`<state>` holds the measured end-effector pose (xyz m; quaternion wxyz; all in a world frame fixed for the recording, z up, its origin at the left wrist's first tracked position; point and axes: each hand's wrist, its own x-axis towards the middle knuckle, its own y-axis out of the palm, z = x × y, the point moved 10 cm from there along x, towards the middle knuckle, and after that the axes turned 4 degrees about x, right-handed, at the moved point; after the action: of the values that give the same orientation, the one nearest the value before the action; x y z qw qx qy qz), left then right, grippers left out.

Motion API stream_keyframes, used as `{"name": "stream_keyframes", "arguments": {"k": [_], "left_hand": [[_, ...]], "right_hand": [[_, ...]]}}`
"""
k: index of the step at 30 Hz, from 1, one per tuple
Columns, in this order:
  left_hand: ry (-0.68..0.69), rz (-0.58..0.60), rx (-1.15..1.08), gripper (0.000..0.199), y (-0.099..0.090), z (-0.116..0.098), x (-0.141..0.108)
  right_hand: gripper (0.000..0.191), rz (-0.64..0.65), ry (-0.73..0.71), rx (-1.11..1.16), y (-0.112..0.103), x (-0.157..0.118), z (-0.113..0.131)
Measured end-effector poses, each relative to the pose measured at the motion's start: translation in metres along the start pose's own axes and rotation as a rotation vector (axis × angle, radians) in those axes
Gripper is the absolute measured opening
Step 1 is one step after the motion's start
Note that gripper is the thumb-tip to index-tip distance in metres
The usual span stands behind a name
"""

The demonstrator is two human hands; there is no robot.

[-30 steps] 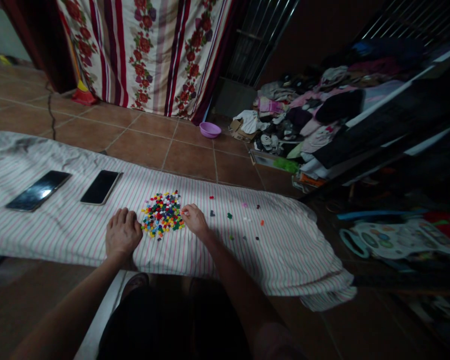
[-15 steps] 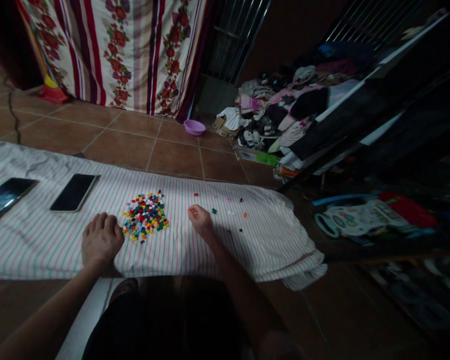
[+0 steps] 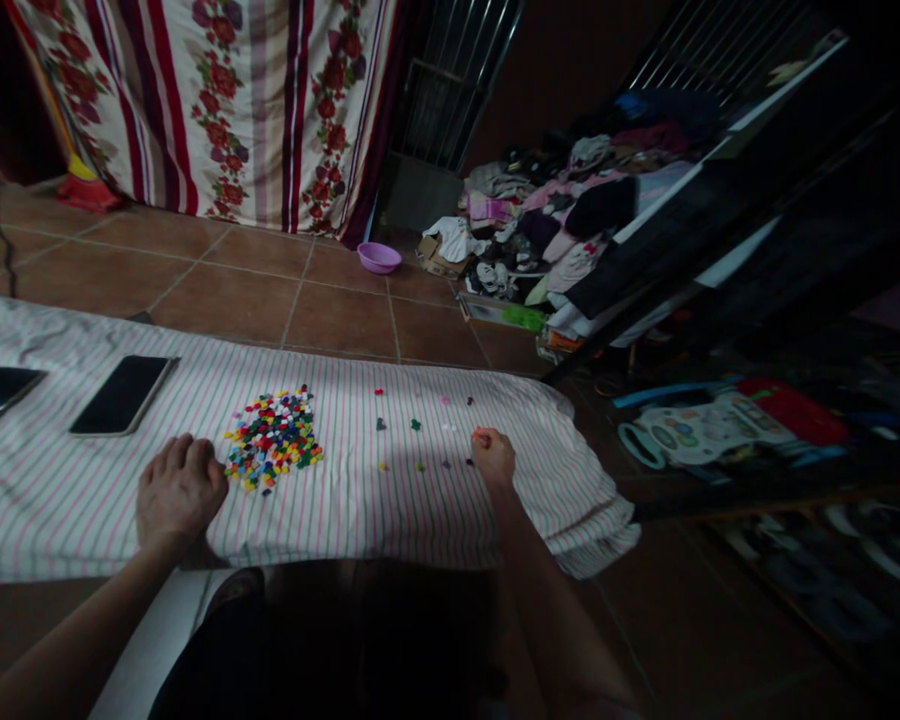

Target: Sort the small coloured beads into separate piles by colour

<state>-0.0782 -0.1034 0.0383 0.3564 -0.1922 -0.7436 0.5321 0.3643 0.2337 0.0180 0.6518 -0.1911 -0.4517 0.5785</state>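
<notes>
On the striped cloth, midway between its far and near edges, we have a loose, flat heap of tiny colored pieces, red, yellow, green, blue, white and orange jumbled together.

Toward the cloth's right end, we see small groups or single pieces set apart in rough rows. Nearest the far edge lie red, a faint pale one, pink and dark brown. In the middle we find dark grey, green, white and partly hidden orange. Nearest the near edge sit yellow, lime, dull grey and near-black.
</notes>
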Motion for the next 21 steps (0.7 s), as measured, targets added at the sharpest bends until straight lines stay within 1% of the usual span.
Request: {"name": "stream_keyframes", "arguments": {"k": [2,6,10,15,18,21], "left_hand": [[-0.004,-0.001,-0.001,0.030,0.001,0.001,0.000],[0.002,0.006,0.017,0.033,0.001,0.000,0.000],[0.004,0.018,0.021,0.034,0.002,0.000,0.000],[0.004,0.024,0.012,0.036,0.002,0.000,0.001],[-0.006,0.037,0.009,0.037,0.003,0.000,0.001],[-0.012,0.041,0.003,0.038,0.003,0.000,0.001]], "right_hand": [[0.016,0.028,0.020,-0.040,0.003,0.002,-0.008],[0.015,0.090,0.062,-0.093,0.012,0.009,-0.013],[0.021,0.116,0.122,-0.120,0.016,0.016,-0.016],[0.030,0.178,0.106,-0.168,0.021,0.025,-0.014],[0.030,0.224,0.105,-0.193,0.024,0.028,-0.016],[0.028,0.237,0.123,-0.209,0.025,0.029,-0.018]]}}
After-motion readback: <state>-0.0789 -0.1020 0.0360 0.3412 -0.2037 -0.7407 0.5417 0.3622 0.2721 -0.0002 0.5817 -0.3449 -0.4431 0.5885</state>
